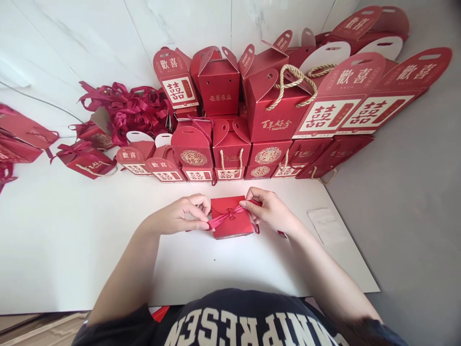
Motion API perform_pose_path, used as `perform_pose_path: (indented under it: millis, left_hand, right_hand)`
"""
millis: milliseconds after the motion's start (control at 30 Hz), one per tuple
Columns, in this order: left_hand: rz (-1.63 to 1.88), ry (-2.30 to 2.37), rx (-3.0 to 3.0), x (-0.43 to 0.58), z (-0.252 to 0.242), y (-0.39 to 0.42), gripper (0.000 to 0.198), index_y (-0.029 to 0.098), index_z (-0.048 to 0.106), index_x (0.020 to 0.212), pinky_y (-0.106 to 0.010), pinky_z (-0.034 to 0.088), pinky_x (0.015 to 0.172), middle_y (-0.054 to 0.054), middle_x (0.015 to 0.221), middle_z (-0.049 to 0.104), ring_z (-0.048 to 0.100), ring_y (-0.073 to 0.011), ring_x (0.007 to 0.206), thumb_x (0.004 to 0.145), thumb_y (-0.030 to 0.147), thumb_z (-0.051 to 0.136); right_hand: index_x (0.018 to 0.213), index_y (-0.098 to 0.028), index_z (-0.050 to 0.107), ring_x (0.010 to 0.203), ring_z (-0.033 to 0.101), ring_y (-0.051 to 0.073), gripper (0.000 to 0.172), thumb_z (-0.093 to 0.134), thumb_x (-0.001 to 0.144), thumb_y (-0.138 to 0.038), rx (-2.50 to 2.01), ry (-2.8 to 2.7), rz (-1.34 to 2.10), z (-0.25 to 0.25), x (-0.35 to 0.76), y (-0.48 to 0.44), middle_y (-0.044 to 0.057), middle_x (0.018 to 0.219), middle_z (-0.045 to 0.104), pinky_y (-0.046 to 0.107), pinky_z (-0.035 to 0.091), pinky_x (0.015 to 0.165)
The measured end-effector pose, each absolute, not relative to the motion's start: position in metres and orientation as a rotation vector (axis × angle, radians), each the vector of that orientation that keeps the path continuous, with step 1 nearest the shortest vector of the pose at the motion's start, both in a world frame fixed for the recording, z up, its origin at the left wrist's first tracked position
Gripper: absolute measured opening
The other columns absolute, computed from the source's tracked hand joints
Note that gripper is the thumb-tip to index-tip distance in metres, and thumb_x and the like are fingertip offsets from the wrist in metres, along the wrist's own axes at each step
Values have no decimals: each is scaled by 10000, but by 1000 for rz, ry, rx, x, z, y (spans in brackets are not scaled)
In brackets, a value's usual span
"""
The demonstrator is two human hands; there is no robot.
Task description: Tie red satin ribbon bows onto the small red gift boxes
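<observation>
- On the white board (72, 250), close to your tummy, sits a small red box (232, 228). It lies flat, and both of your hands are on it.
- A dark pink ribbon (220, 219) runs across the top of the small red box, from its left side up to its far right corner. It crosses a little round mark in the middle of the lid.
- Your left hand (182, 214) is at the left side of the box. Its fingers are curled in, and the thumb and first finger pinch the ribbon right at the box's left edge.
- Your right hand (270, 209) is at the far right corner of the box. Its fingers are pressed together too, pinching the other part of the ribbon.
- A loose bit of ribbon hangs down just beside the right side of the box, under your right hand.
- Behind the box, a big row of red gift boxes (270, 115) is stacked against the white wall. Some have rope handles.
- Far behind the box and to its left lies a heap of ribbons (126, 108).
- To the right of the box, near your right arm, a pale slip of paper (326, 223) lies flat on the board.
- Further right of the box, past the board's edge, is grey floor (414, 202).
</observation>
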State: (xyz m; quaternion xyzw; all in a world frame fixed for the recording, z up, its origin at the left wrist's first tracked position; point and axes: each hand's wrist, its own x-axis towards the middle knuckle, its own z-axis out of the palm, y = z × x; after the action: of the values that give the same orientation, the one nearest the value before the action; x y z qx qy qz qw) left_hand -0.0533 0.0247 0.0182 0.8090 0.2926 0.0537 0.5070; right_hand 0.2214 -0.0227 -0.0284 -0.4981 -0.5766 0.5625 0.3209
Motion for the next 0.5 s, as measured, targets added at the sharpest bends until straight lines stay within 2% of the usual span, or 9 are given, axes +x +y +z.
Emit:
perform_pose_path:
  millis: [67,200,267,400,500]
  left_hand:
    - [155,565,2042,-47,21,29,144,231,807,852,-298,485,855,-94,1075,623,579,-190,953,829,328,703]
    - [162,328,2155,-31,21,40,63,283,817,814,-391,365,1065,-67,1358,610,524,-269,1200,777,286,765]
    - [144,295,2180,-25,21,44,62,308,814,813,-424,284,1122,-43,1335,634,511,-279,1245,764,291,779]
    - [109,267,2183,-19,22,46,58,337,805,779,-461,42,1211,-6,1195,715,463,-269,1338,765,286,780]
    - [104,234,2127,-16,21,47,52,320,804,774,-444,-40,1221,-13,1078,761,468,-255,1345,781,286,766]
  right_hand:
    - [773,-226,457,376,565,124,284,570,909,-448,-1300,-1510,1497,-28,220,-23,-65,508,560,223,451,414]
    - [768,-223,455,394,566,122,307,588,894,-469,-1310,-1516,1479,-24,220,-22,-65,505,557,217,443,427]
    - [772,-221,457,402,569,124,314,582,895,-481,-1309,-1524,1485,-22,222,-22,-63,506,551,214,432,426]
    - [756,-214,464,442,570,118,312,582,900,-465,-1284,-1530,1463,-23,225,-20,-62,509,532,215,451,467]
    - [756,-214,464,441,575,122,315,596,892,-465,-1267,-1536,1484,-26,223,-19,-61,521,542,212,441,450]
